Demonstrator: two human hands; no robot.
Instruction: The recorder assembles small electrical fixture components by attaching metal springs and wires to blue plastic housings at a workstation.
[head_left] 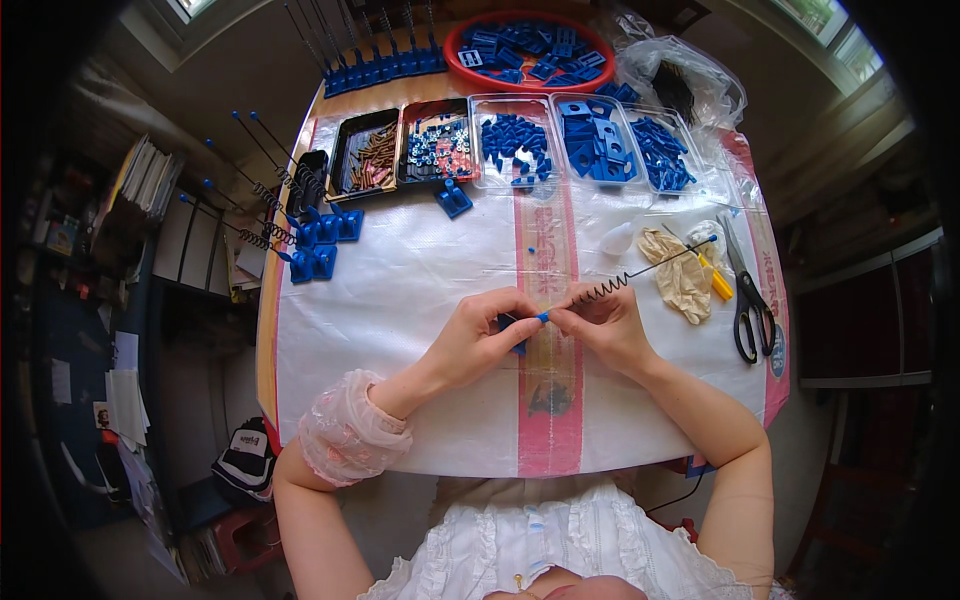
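Near the centre of the frame the left hand (pixel 483 335) is pinching a small blue plastic piece (pixel 518 328) between thumb and fingers. Touching it from the right, the right hand (pixel 607 325) is pinching the near end of a thin black rod with a coiled spring (pixel 625 280), which is slanting toward the upper right. The likely risk is that the spring slips along the rod or the small piece pops from the fingertips, since both grips are only fingertip-wide. The white woven sheet (pixel 400 300) covering the desk is carrying a pink printed band (pixel 548 400) down its middle. Clear trays of blue parts (pixel 600 140) are lying at upper centre, a crumpled clear bag (pixel 680 80) at upper right, and black scissors (pixel 745 300) at right.
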